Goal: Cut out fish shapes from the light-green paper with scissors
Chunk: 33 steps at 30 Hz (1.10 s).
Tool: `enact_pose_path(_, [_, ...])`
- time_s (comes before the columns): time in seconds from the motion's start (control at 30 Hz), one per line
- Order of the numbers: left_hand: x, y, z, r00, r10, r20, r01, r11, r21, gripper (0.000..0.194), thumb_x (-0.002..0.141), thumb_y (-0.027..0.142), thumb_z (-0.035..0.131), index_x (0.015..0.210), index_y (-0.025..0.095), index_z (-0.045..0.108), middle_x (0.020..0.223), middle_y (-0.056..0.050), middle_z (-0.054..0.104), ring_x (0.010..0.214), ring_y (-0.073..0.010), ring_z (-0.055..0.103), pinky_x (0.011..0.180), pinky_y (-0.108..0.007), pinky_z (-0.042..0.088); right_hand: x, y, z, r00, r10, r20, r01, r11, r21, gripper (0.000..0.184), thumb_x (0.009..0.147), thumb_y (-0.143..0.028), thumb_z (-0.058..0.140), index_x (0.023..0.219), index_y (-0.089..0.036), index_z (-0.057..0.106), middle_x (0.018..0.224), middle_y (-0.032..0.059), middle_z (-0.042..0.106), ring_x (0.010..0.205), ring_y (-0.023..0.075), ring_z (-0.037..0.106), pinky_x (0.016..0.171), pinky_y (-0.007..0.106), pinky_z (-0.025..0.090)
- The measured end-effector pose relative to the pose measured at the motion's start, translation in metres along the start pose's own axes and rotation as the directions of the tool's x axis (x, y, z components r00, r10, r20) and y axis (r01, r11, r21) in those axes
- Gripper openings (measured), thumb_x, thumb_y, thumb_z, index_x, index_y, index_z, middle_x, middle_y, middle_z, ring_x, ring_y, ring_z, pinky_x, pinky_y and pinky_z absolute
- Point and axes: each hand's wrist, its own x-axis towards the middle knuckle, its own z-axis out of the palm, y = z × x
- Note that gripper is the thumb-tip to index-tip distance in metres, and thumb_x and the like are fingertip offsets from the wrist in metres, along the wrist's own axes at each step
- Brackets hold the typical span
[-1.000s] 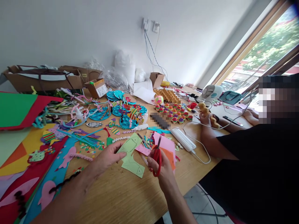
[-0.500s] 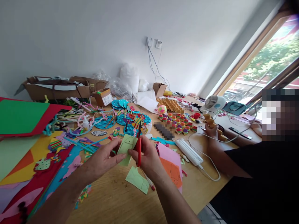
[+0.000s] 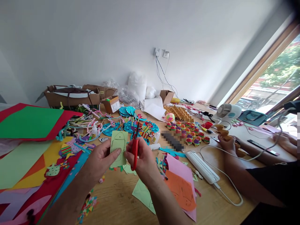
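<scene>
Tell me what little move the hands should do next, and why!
Perhaps turn the red-handled scissors toward the green paper. The left hand holds the paper up, the right hand has the scissors, and their blades point up beside the paper, while spare paper surrounds the drawn fish.

Wall (image 3: 105, 40): white, plain, before me. Sockets (image 3: 166, 54): two, white, wall-mounted. Window (image 3: 269, 86): wood-framed, at right, greenery (image 3: 284, 62) outside, daylight entering. Surface (image 3: 112, 200): wood-grained, light brown.
</scene>
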Motion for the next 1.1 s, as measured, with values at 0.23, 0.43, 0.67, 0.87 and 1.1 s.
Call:
enact_pose_path(0.23, [-0.009, 0.009, -0.001, 0.994, -0.09, -0.062, 0.084, 0.992, -0.091, 0.035, 0.067, 0.043, 0.069, 0.095, 0.023, 0.068, 0.081, -0.005, 0.073, 0.072, -0.0283, 0.068, 0.029, -0.019, 0.04, 0.002, -0.005, 0.003, 1.0, 0.015, 0.018, -0.015, 1.0, -0.013, 0.028, 0.069, -0.027, 0.074, 0.081, -0.021, 0.05, 0.076, -0.0025, 0.056, 0.07, 0.0145, 0.053, 0.066, 0.026, 0.043])
enact_pose_path(0.43, [0.001, -0.002, -0.008, 0.997, 0.036, -0.068, -0.057, 0.943, -0.329, 0.029, 0.072, 0.039, 0.071, 0.093, 0.02, 0.07, 0.08, -0.002, 0.076, 0.068, -0.0226, 0.068, 0.047, -0.025, 0.052, -0.016, 0.006, 0.002, 1.0, 0.008, -0.005, -0.008, 0.997, -0.075, 0.021, 0.082, -0.039, 0.059, 0.084, -0.02, 0.052, 0.071, -0.0016, 0.051, 0.066, 0.015, 0.047, 0.062, 0.027, 0.038])
enact_pose_path(0.67, [0.003, 0.001, 0.001, 0.946, 0.131, -0.296, -0.246, 0.886, -0.394, 0.02, 0.069, 0.035, 0.071, 0.082, 0.02, 0.068, 0.071, 0.001, 0.074, 0.068, -0.0205, 0.067, 0.064, -0.028, 0.052, -0.038, 0.022, 0.013, 0.996, 0.086, -0.015, -0.083, 0.987, 0.14, 0.035, 0.077, -0.05, 0.065, 0.081, -0.018, 0.052, 0.07, -0.0014, 0.051, 0.061, 0.0133, 0.044, 0.057, 0.025, 0.036])
enact_pose_path(0.87, [-0.006, 0.007, 0.008, 0.962, 0.122, -0.246, -0.174, 0.964, -0.2, 0.015, 0.069, 0.033, 0.066, 0.076, 0.02, 0.07, 0.073, -0.001, 0.074, 0.064, -0.02, 0.064, 0.056, -0.027, 0.052, -0.022, 0.01, 0.016, 0.988, 0.042, -0.149, -0.008, 0.976, 0.217, 0.025, 0.069, -0.028, 0.075, 0.083, -0.019, 0.057, 0.074, -0.003, 0.054, 0.062, 0.0113, 0.047, 0.057, 0.021, 0.04])
enact_pose_path(1.1, [-0.015, 0.015, 0.005, 0.989, 0.019, -0.149, -0.037, 0.992, -0.117, 0.024, 0.065, 0.04, 0.067, 0.081, 0.022, 0.073, 0.062, -0.001, 0.069, 0.07, -0.0268, 0.067, 0.031, -0.019, 0.037, -0.012, -0.005, 0.014, 0.987, 0.02, -0.157, -0.001, 0.993, 0.118, 0.021, 0.067, -0.025, 0.069, 0.081, -0.02, 0.053, 0.071, -0.0042, 0.051, 0.059, 0.0115, 0.047, 0.054, 0.022, 0.04])
